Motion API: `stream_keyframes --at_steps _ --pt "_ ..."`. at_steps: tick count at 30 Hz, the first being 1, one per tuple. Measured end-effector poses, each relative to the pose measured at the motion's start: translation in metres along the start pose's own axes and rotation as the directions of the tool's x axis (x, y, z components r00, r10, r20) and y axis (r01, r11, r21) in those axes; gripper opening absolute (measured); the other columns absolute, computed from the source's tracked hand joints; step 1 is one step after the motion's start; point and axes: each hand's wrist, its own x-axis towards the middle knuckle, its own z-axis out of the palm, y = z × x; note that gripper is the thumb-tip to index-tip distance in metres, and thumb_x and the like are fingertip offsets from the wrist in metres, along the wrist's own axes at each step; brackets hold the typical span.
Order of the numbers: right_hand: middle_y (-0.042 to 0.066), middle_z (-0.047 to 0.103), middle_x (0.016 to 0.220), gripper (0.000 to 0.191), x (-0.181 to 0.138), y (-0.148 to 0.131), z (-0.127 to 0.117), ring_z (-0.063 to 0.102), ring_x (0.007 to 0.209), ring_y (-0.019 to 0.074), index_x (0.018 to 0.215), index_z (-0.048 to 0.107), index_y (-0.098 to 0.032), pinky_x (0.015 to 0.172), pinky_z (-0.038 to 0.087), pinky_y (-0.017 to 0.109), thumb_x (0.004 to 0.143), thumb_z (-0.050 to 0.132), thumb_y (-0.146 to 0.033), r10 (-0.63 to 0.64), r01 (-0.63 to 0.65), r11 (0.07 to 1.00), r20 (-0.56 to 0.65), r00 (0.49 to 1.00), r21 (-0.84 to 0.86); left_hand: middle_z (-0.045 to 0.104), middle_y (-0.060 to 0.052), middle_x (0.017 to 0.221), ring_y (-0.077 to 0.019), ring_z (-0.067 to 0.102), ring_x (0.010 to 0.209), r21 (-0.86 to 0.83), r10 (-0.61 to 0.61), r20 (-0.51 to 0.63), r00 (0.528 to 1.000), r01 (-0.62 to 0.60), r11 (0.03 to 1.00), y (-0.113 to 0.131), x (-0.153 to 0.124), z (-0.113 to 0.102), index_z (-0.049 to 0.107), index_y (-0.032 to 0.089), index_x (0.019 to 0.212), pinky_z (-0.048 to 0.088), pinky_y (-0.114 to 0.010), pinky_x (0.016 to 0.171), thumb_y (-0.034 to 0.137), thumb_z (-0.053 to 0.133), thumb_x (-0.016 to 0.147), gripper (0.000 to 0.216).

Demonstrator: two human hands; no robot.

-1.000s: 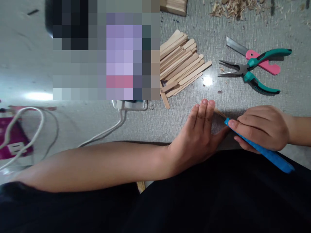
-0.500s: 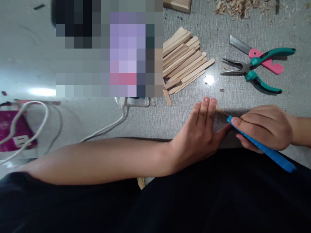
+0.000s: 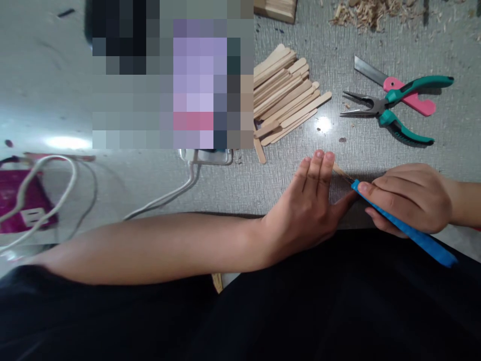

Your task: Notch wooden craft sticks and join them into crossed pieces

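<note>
A slim blue-handled craft knife (image 3: 406, 225) is gripped in my right hand (image 3: 417, 198), the thumb lying along its front end. Its tip meets a pale wooden stick (image 3: 340, 170) that shows only in part between my hands; the blade is mostly hidden. My left hand (image 3: 310, 200) presses down at the table edge, its fingers together and stretched forward over the stick, the thumb reaching toward the knife tip. A pile of wooden craft sticks (image 3: 289, 95) lies just beyond my left fingertips.
Open teal-handled long-nose pliers (image 3: 383, 106) rest across a pink folding knife (image 3: 413, 98) with its blade out. Wood shavings (image 3: 376, 12) and a wooden block (image 3: 278, 9) are at the back. A white cable (image 3: 169, 193) and a purple packet (image 3: 26, 200) lie left.
Both hands, the craft knife and the stick stay almost in place. The view shifts very slightly, with a little more of the stick showing by my left fingertips.
</note>
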Motion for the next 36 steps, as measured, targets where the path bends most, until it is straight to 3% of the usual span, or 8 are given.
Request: stream_keyframes --at_steps 6,14,20,24,28,36 --pt "0.003 0.082 0.095 0.013 0.006 0.003 -0.009 0.078 0.079 0.0184 0.123 0.076 -0.018 0.070 0.069 0.032 0.112 0.070 -0.017 -0.041 0.041 0.999 0.084 0.996 0.008 0.062 -0.041 0.172 -0.0549 0.066 0.162 -0.045 -0.032 0.034 0.999 0.034 0.998 0.001 -0.003 0.002 0.026 0.012 0.188 0.061 -0.066 0.127 0.050 0.068 0.116 0.091" --pt "0.002 0.083 0.094 0.023 0.005 0.017 -0.014 0.078 0.076 0.0200 0.134 0.070 -0.017 0.067 0.066 0.034 0.113 0.063 -0.021 0.009 -0.017 0.998 0.122 0.993 0.066 0.055 -0.035 0.182 -0.0538 0.059 0.169 -0.104 -0.034 0.091 0.995 0.043 0.994 -0.001 -0.008 0.002 0.021 0.021 0.194 0.058 -0.067 0.132 0.053 0.075 0.111 0.104" --pt "0.005 0.085 0.101 0.026 -0.002 0.017 -0.011 0.079 0.078 0.0212 0.137 0.071 -0.018 0.071 0.068 0.036 0.113 0.063 -0.025 0.043 -0.052 0.996 0.117 0.992 0.070 0.072 -0.040 0.162 -0.0508 0.075 0.154 0.057 0.010 -0.029 1.000 -0.008 0.998 0.001 -0.013 0.003 0.031 0.006 0.189 0.064 -0.057 0.124 0.045 0.073 0.115 0.094" --pt "0.002 0.079 0.092 0.021 -0.006 0.015 -0.004 0.073 0.076 0.0191 0.133 0.072 -0.017 0.067 0.063 0.035 0.115 0.062 -0.023 -0.066 0.067 0.997 0.042 0.997 -0.030 0.076 -0.037 0.157 -0.0479 0.079 0.149 0.106 0.020 -0.054 0.998 -0.014 0.994 0.001 -0.012 0.004 0.041 0.006 0.183 0.067 -0.054 0.120 0.044 0.069 0.117 0.081" --pt "0.002 0.074 0.086 0.021 -0.007 0.018 -0.001 0.069 0.073 0.0193 0.130 0.075 -0.013 0.061 0.058 0.036 0.118 0.060 -0.023 -0.181 0.183 0.982 0.042 0.983 -0.044 0.075 -0.039 0.156 -0.0502 0.078 0.149 0.063 0.026 -0.069 0.997 -0.022 0.998 0.000 -0.013 0.006 0.041 0.006 0.182 0.066 -0.056 0.121 0.043 0.068 0.117 0.080" --pt "0.000 0.075 0.086 0.017 0.001 0.018 -0.009 0.072 0.073 0.0191 0.126 0.074 -0.014 0.065 0.061 0.035 0.110 0.072 -0.017 -0.125 0.123 0.992 0.098 0.987 0.019 0.074 -0.039 0.158 -0.0493 0.077 0.150 0.041 0.004 -0.072 0.997 -0.001 0.999 0.001 -0.013 0.006 0.041 0.005 0.182 0.065 -0.055 0.122 0.040 0.068 0.116 0.079"
